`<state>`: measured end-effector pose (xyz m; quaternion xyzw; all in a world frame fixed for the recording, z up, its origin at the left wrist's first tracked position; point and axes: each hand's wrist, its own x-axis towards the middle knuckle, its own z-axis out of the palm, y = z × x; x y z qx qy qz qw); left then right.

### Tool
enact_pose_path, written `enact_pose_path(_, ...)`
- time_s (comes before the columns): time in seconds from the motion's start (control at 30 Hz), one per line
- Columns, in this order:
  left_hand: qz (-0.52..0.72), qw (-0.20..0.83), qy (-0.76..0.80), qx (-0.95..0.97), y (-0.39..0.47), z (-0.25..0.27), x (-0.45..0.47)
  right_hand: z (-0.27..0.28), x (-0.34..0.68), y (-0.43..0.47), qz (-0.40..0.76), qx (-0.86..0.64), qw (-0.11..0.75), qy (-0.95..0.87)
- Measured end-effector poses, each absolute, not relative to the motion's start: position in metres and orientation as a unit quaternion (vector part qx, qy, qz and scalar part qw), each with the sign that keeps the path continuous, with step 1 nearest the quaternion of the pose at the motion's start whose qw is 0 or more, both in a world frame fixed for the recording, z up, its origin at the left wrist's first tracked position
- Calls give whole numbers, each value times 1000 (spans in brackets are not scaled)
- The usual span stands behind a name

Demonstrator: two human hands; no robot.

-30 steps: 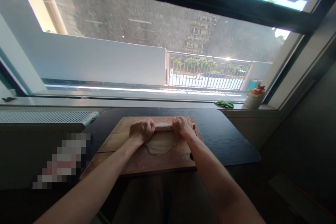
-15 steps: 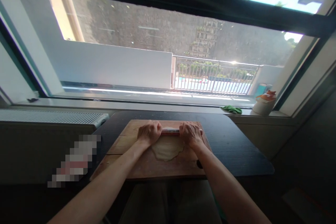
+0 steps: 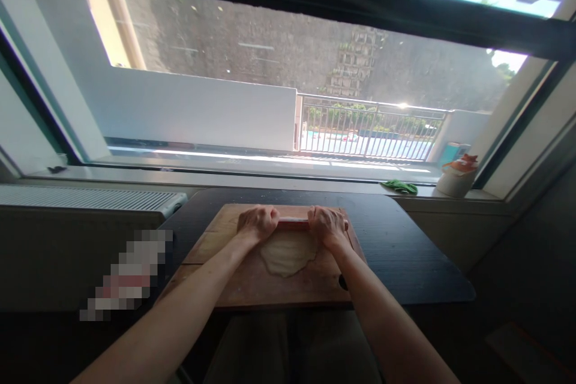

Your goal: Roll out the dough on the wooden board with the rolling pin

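A rolling pin (image 3: 293, 224) lies crosswise at the far side of a flat sheet of dough (image 3: 288, 255). My left hand (image 3: 258, 223) is closed around the pin's left part, and my right hand (image 3: 328, 225) grips its right part, with the pin's end just showing beyond it. Only the middle stretch of the pin shows between the two fists. The dough is thin with an uneven edge and rests on a wooden board (image 3: 252, 294), reaching from the pin towards me. My hands hide its far corners.
Under the board is a dark table (image 3: 405, 258). A radiator (image 3: 90, 198) stands left below the window. On the sill sit a green cloth (image 3: 399, 186) and a pale pot-like container (image 3: 455, 181) with an orange and white top. The board has a dark hole (image 3: 342, 282) near its right edge.
Both hands keep hold of the rolling pin in nearly the same place. The visible middle of the pin now looks redder, as if turned slightly. The view has shifted a little.
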<state>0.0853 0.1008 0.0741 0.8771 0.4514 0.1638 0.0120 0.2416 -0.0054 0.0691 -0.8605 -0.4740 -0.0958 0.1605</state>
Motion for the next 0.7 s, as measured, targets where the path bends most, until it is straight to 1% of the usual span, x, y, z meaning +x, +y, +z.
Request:
enact_pose_path(0.23, 220, -35, 427, 876, 84, 67, 67, 66, 228, -34, -139, -812, 186, -535)
enact_pose_path(0.43, 228, -40, 419, 878, 69, 73, 56, 55, 217, -73, -161, -773, 206, -578)
enact_pose_path(0.6, 200, -27, 386, 900, 51, 71, 42, 59, 219, -77, -103, -765, 243, -587)
enact_pose_path(0.7, 190, -18, 383, 904, 43, 63, 37, 68, 220, -54, -82, -782, 234, -572)
